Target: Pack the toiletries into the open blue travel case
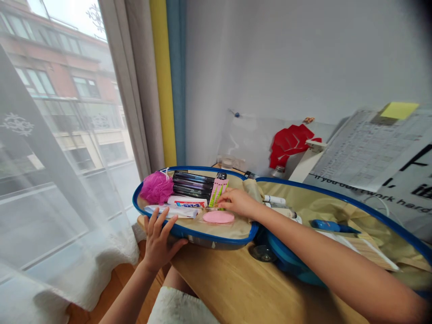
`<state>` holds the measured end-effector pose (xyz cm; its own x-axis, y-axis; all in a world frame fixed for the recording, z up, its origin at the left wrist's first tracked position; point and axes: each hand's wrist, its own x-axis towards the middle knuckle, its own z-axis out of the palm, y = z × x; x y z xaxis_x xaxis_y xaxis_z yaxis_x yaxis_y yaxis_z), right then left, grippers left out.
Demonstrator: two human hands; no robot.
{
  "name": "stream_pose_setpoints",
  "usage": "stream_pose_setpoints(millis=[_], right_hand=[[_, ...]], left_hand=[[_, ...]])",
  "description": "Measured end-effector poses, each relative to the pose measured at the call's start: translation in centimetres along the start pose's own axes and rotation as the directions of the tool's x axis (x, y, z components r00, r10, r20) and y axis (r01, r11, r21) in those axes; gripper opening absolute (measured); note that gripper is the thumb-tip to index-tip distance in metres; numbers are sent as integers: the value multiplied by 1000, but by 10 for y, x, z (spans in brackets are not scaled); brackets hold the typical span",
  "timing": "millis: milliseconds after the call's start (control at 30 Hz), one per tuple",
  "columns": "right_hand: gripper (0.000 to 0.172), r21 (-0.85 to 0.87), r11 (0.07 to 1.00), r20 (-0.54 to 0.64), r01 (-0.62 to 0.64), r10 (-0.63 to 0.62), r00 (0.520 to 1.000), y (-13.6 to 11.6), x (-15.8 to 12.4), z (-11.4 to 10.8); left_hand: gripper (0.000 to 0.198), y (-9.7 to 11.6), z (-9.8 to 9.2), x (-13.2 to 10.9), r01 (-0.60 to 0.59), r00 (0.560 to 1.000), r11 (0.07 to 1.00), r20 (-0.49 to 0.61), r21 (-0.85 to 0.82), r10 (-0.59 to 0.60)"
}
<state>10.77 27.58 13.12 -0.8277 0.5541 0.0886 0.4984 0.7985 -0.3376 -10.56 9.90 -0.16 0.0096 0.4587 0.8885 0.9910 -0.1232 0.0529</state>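
Left grip, fingers spread, props the case half overhanging the surface; right grip pinches a pink packet. Slackening could spill the toothpaste just beyond it.

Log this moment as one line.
left hand: rests on suitcase rim | right hand: touches pink-green packet | nearby: pink pad, toothpaste, loofah

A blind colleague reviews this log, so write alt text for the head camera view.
A person's right hand touches a pink-and-green packet inside an open blue suitcase on a wooden table, while the left hand rests splayed on its rim. Beside the packet lie a magenta bath pouf, a toothpaste tube and a round pink pad.
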Motion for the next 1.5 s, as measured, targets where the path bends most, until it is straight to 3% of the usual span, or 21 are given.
stream_pose_setpoints(millis=[133, 433, 800, 1100, 1200, 1300, 1400, 1467, 1500], right_hand=[[20, -10, 999, 50, 49, -48, 998, -2, 0, 3], [40, -7, 1000, 35, 20, -20, 999, -4, 1, 8], [12, 68, 998, 77, -15, 9, 997, -7, -4, 6], [15, 116, 993, 33, -14, 10, 999, -8, -2, 6], [14, 144, 989, -65, -31, 41, 997, -6, -1, -12], [23, 194, 979, -237, -64, 110, 965, 3, -8, -50], [29, 337, 939, -482, -71, 237, 844, 22, -28, -92], [32, 388, 918, -560, -79, 303, 771, 38, -46, -113], [34, 383, 916, -558, -117, 330, 762, 47, -56, -119]], left_hand=[[64, 0, 1, -1, -3, 1000, 1000, -2, -4, 3], [62, -1, 1, -2, 15, 1000, 1000, 6, 1, -15], [63, 0, 0, -1, -4, 1000, 1000, 3, 5, 4], [64, 0, 0, -1, 11, 1000, 1000, 3, -6, -11], [65, 1, 0, -2, 19, 1000, 1000, 2, -13, -19], [66, 0, 0, -2, 15, 1000, 1000, -3, -17, -15], [67, 0, 0, -1, 3, 1000, 1000, -10, -21, -3], [68, 0, 0, -1, 4, 1000, 1000, -12, -24, -5], [68, 0, 0, 0, 8, 1000, 1000, -13, -26, -8]])
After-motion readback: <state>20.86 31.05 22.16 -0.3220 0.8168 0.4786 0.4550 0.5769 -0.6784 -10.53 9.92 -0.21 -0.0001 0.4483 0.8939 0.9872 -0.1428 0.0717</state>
